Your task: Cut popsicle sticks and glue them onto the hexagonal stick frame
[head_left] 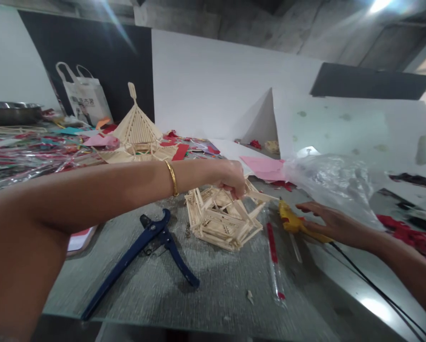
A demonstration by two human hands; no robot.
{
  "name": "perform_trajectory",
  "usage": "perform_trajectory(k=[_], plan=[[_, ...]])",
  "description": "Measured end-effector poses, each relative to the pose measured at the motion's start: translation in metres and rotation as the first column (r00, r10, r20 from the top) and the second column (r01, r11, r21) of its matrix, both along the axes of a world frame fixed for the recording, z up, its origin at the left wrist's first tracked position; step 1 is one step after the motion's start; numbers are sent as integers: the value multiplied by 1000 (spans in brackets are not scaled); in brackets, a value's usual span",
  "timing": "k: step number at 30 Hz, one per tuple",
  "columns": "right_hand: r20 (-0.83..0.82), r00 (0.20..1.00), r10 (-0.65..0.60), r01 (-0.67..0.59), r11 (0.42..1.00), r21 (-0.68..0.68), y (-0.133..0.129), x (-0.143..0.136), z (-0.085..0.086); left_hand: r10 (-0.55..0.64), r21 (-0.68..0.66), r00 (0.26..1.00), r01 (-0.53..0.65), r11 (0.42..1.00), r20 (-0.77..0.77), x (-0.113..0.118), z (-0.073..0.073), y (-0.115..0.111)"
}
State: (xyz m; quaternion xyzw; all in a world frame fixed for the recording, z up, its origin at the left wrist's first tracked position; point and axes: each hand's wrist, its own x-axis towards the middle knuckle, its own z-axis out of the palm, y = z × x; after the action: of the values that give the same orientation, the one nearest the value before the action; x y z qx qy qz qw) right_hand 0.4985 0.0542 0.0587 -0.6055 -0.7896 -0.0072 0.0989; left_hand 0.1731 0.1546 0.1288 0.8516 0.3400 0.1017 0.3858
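My left hand (232, 178) reaches across the table, its fingers pinched on the upper edge of a small framework of pale wooden sticks (220, 221). A thin strip (265, 195) juts from the framework's right side towards the tip of a yellow glue gun (290, 219). Over the glue gun's handle, my right hand (327, 221) has its fingers stretched and apart; it appears to touch the handle without closing round it. A clear glue stick (296, 249) sticks out from the gun's rear. Blue-handled cutters (156, 232) lie spread left of the framework.
A red-and-clear plastic packet (274, 263) lies below the gun. Behind my left arm stands a pointed stick model (136, 126). Clear plastic wrap (334, 183) bulges at right. A black cord (370, 282) trails to the lower right. Pink paper (263, 167) and coloured scraps lie behind.
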Motion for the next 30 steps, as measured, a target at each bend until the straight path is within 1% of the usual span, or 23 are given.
perform_trajectory(k=[1, 3, 6, 8, 15, 18, 22, 27, 30], plan=[[2, 1000, -16, 16, 1000, 6, 0, 1, -2, -31, 27, 999, 32, 999, -14, 0, 0, 1], [18, 999, -50, 51, 998, -25, 0, 3, -4, -91, 63, 990, 98, 993, -105, -2, 4, 1], [60, 993, -100, 106, 989, -107, 0, 4, -5, -112, 72, 956, 137, 988, -272, -4, 12, -1], [71, 989, -133, 141, 982, -125, 0, 4, -5, -113, 76, 943, 144, 987, -314, -5, 15, -1], [83, 983, -166, 177, 974, -145, -3, 8, -6, -133, 32, 942, 151, 988, -309, -3, 12, 1], [59, 985, -162, 169, 976, -134, -4, 14, -9, -112, 15, 951, 122, 992, -289, -2, 12, -3], [65, 988, -137, 145, 981, -127, -3, 19, -9, -50, -7, 956, 50, 999, -290, -3, 16, -12], [84, 985, -152, 160, 982, -100, -1, 20, -7, -34, -50, 967, 22, 999, -254, -4, 16, -16], [81, 984, -161, 167, 982, -83, -3, 18, -4, -14, -51, 971, 2, 999, -237, -4, 15, -17]])
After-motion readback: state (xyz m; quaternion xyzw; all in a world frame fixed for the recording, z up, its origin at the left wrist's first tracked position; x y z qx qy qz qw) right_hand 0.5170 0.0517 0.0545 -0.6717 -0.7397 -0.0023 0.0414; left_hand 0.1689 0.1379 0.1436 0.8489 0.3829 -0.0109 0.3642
